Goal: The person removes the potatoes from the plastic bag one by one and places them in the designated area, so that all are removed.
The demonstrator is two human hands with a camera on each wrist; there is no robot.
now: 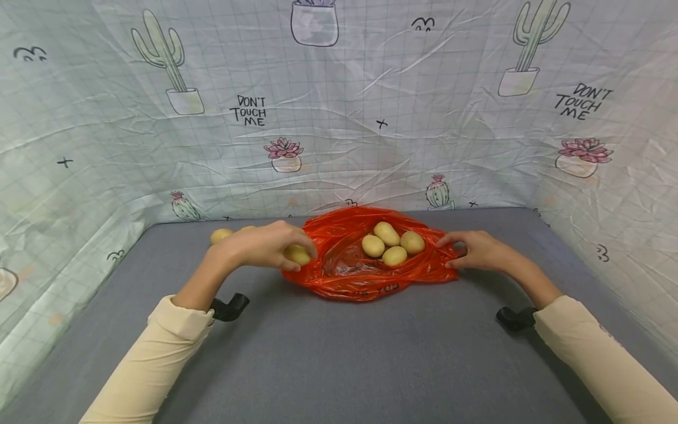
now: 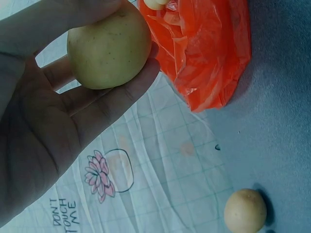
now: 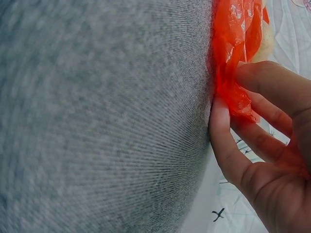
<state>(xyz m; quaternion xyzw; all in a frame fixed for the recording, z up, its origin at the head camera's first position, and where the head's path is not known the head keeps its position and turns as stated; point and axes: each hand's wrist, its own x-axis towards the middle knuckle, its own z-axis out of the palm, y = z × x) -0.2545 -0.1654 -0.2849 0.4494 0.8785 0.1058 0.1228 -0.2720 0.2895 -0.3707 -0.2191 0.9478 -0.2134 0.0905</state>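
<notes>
My left hand (image 1: 267,244) grips a yellow potato (image 2: 109,48) between thumb and fingers, held at the left edge of a red plastic bag (image 1: 344,288). The bag lies spread on the table with its mouth facing up. Several potatoes (image 1: 394,255) sit together inside it, toward its right half. At the bag's right end, my right hand (image 1: 479,250) pinches the plastic between thumb and fingers. The right wrist view shows the crumpled red plastic (image 3: 235,99) between those fingertips.
Left of the bag, a loose potato (image 1: 220,236) lies on the grey table (image 1: 339,359), with another partly hidden behind my left hand. A patterned cloth (image 1: 339,88) hangs along the back and sides. Black wrist mounts (image 1: 230,307) stick out from both sleeves.
</notes>
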